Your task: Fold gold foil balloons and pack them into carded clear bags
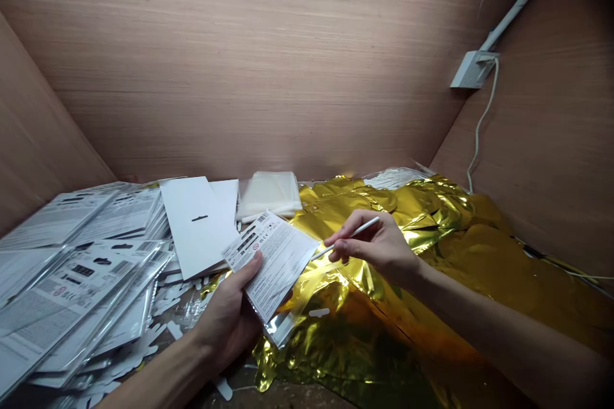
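My left hand [237, 307] grips a printed card in a clear plastic sleeve [275, 262], thumb on top and the other fingers hidden beneath. The card is tilted, with its text and barcode side facing up. My right hand [371, 246] pinches a thin white plastic stick [352, 238] between thumb and fingers. The stick's lower end reaches the right edge of the sleeve; whether it is inside the opening I cannot tell. Gold foil sheets [345, 332] lie under both hands. A small white tab [319, 312] rests on the foil.
Stacks of sleeved cards [71, 294] spread over the left side. Blank white cards [192, 230] and clear bags [271, 195] lie behind my left hand. A bag of white sticks [396, 177] sits at the back. Wooden panels surround the table, with a white socket box [472, 70] and cable at right.
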Available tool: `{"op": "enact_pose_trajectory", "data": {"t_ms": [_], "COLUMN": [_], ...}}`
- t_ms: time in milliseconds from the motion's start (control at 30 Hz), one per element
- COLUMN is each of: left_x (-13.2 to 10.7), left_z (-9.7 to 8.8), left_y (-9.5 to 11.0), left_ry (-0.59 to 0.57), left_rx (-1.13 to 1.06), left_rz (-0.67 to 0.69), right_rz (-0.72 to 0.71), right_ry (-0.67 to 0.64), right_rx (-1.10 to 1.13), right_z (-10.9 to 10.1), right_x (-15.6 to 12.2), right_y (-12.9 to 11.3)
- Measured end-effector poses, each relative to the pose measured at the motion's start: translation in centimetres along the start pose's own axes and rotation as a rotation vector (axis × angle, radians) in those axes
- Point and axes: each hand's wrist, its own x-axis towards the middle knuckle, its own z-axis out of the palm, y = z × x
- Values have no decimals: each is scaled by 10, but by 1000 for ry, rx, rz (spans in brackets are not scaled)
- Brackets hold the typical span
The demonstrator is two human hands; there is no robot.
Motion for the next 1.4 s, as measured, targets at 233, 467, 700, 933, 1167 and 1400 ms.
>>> {"op": "enact_pose_trajectory", "data": {"t_ms": [233, 467, 700, 933, 1167, 1400], "left_x": [1, -1, 0, 6, 4, 3], "left_z": [0, 2, -3, -12, -16, -11], "left_y": [-1, 1, -2, -7, -10, -10], "left_ry": [25, 37, 42, 20, -22, 8], "left_rx": [-2, 31, 41, 39, 94, 74], "left_rz": [19, -5, 15, 60, 30, 68], "right_rz": [14, 65, 55, -88, -344, -197], "right_ry": [27, 14, 81, 196, 310, -6], "right_rx": [3, 55, 22, -43, -274, -329], "right_z": [-3, -4, -1, -4, 9, -10], "right_x": [1, 2, 3, 1, -9, -6], "right_y": [4, 5, 3, 9, 21, 13]}}
